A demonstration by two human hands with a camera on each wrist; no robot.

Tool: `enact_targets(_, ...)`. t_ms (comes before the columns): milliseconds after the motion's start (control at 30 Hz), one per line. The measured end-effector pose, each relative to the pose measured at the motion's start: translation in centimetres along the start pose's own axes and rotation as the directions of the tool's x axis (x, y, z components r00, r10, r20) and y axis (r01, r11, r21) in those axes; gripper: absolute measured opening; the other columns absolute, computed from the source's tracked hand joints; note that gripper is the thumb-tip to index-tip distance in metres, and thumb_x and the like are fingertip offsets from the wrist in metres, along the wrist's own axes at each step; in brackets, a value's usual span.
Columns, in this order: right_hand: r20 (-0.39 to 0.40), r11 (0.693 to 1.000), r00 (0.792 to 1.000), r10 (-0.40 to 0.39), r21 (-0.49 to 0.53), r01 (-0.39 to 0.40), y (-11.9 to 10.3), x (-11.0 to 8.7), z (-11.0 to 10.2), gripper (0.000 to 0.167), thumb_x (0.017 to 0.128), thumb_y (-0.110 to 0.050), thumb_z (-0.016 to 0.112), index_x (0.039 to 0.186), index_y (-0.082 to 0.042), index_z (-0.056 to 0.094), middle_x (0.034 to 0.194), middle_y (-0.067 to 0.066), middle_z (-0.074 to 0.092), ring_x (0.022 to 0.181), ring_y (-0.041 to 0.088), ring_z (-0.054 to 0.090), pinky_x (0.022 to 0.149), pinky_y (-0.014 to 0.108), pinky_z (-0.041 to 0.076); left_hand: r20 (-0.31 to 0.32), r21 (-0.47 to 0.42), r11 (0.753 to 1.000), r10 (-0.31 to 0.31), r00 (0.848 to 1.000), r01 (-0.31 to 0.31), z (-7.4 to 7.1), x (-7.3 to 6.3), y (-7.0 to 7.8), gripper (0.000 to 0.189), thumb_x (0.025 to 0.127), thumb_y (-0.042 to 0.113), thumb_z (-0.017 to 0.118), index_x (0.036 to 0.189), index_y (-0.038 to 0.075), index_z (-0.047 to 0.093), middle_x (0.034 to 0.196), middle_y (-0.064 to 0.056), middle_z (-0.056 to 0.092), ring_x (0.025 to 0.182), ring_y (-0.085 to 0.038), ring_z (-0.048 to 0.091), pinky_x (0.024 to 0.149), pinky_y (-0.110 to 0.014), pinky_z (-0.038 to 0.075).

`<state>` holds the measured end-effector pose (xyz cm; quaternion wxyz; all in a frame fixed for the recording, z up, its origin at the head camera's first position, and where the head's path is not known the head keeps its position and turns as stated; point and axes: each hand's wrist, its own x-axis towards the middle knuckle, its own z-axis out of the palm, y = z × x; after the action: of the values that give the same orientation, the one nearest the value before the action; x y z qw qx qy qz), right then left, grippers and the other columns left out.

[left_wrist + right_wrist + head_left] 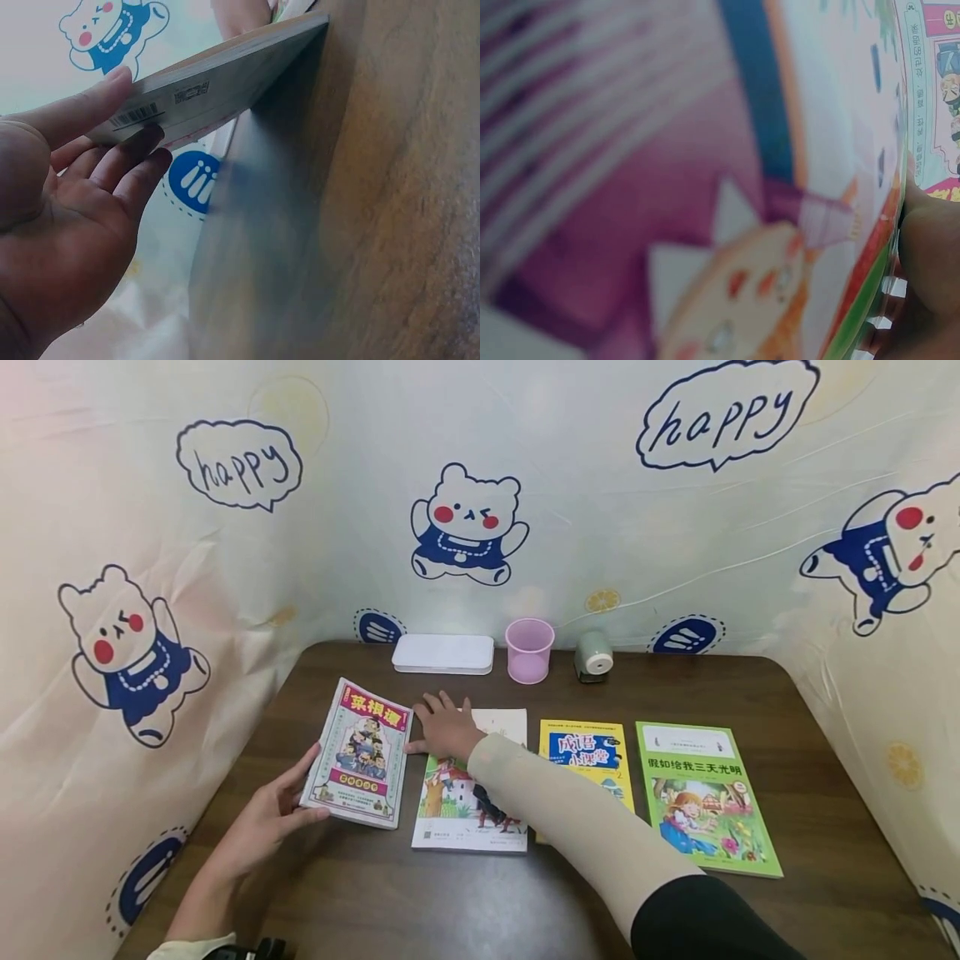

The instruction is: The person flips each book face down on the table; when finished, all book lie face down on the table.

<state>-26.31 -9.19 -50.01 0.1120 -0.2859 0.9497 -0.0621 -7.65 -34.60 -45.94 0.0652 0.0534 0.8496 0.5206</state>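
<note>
My left hand [273, 814] grips a comic book [362, 752] with a pink title band by its left and lower edge. The thumb lies on one face and the fingers on the other. In the left wrist view the comic book [202, 82] is raised and tilted on the left hand's side, its far end low at the table. My right hand [448, 729], fingers spread, reaches over the top of a white illustrated book [450, 835]; its fingertips are right at the comic book's right edge. The right forearm hides part of the white book, whose cover [705, 187] fills the right wrist view.
To the right lie a yellow book [585, 735], partly under the forearm, and a green book [712, 802]. Along the back edge of the brown table [450, 910] stand a white case [442, 654], a pink cup [529, 652] and a small green device [594, 656]. Printed cloth surrounds the table.
</note>
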Motion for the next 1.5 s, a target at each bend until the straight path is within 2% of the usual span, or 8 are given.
enact_targets(333,-0.041,1.000,0.999,-0.010,0.013,0.010,-0.1,0.3,0.2,0.091,0.089,-0.078,0.053,0.162,-0.028,0.033,0.171,0.004,0.024,0.158,0.035,0.019,0.119,0.072,0.021,-0.025,0.055,0.993,0.108,0.994,-0.106,0.7,0.0,0.8,0.091,0.092,0.001,0.075,0.165,0.020,0.024,0.155,-0.033,0.040,0.111,0.001,0.064,0.080,-0.023,0.060)
enact_targets(700,-0.015,0.973,0.999,-0.033,0.229,0.036,-0.8,0.6,-1.2,0.093,0.091,-0.068,0.062,0.166,-0.031,0.022,0.170,0.000,0.028,0.158,0.036,0.015,0.121,0.071,0.014,-0.020,0.098,0.987,0.134,0.991,-0.131,1.3,0.0,2.2,0.091,0.091,0.002,0.076,0.165,0.021,0.025,0.156,-0.033,0.040,0.116,0.004,0.059,0.084,-0.020,0.058)
enact_targets(800,-0.055,0.949,0.995,-0.085,0.300,0.098,-1.1,0.6,-2.2,0.090,0.092,-0.062,0.066,0.165,-0.027,0.026,0.163,0.000,0.041,0.153,0.030,0.033,0.119,0.065,0.029,-0.019,0.114,0.984,0.143,0.990,-0.140,1.4,0.1,2.4,0.091,0.091,0.002,0.076,0.165,0.022,0.026,0.156,-0.031,0.041,0.116,0.004,0.059,0.084,-0.019,0.057)
enact_targets(900,-0.107,0.898,0.982,-0.154,0.400,0.184,-1.4,0.7,-3.2,0.085,0.094,-0.057,0.068,0.162,-0.022,0.030,0.146,0.001,0.058,0.131,0.020,0.056,0.110,0.048,0.047,-0.017,0.128,0.981,0.152,0.988,-0.149,1.6,0.1,2.6,0.091,0.091,0.003,0.076,0.165,0.022,0.026,0.155,-0.030,0.043,0.115,0.003,0.060,0.084,-0.020,0.057)
enact_targets(1033,-0.140,0.818,0.966,-0.215,0.514,0.257,-1.9,0.5,-4.7,0.087,0.096,-0.054,0.067,0.163,-0.016,0.026,0.131,0.003,0.062,0.110,0.014,0.062,0.097,0.032,0.054,-0.003,0.128,0.977,0.170,0.986,-0.168,1.9,0.2,3.0,0.091,0.091,0.003,0.076,0.165,0.021,0.026,0.155,-0.030,0.043,0.117,-0.003,0.062,0.085,-0.020,0.057)
enact_targets(1200,-0.148,0.761,0.967,-0.209,0.596,0.256,-2.3,0.2,-6.1,0.088,0.098,-0.056,0.063,0.165,-0.019,0.020,0.139,0.006,0.059,0.119,0.016,0.063,0.099,0.034,0.056,0.008,0.104,0.975,0.197,0.980,-0.197,2.4,0.5,3.4,0.091,0.091,0.002,0.076,0.165,0.021,0.027,0.160,-0.027,0.037,0.126,-0.025,0.060,0.089,-0.017,0.055)
enact_targets(1333,-0.148,0.738,0.971,-0.188,0.632,0.239,-2.5,0.0,-6.6,0.088,0.099,-0.059,0.058,0.166,-0.017,0.017,0.156,0.010,0.048,0.133,0.025,0.056,0.103,0.041,0.054,0.012,0.087,0.973,0.212,0.977,-0.212,2.7,0.7,3.5,0.090,0.091,0.000,0.076,0.164,0.021,0.028,0.162,-0.026,0.033,0.130,-0.042,0.054,0.091,-0.017,0.053)
enact_targets(1500,-0.137,0.693,0.980,-0.145,0.693,0.200,-2.4,-0.4,-7.2,0.085,0.099,-0.059,0.059,0.165,-0.020,0.021,0.166,0.009,0.037,0.149,0.028,0.041,0.113,0.048,0.045,0.008,0.070,0.979,0.189,0.982,-0.189,2.9,0.9,3.5,0.089,0.092,0.002,0.076,0.164,0.024,0.029,0.165,-0.024,0.029,0.136,-0.046,0.046,0.095,-0.015,0.049)
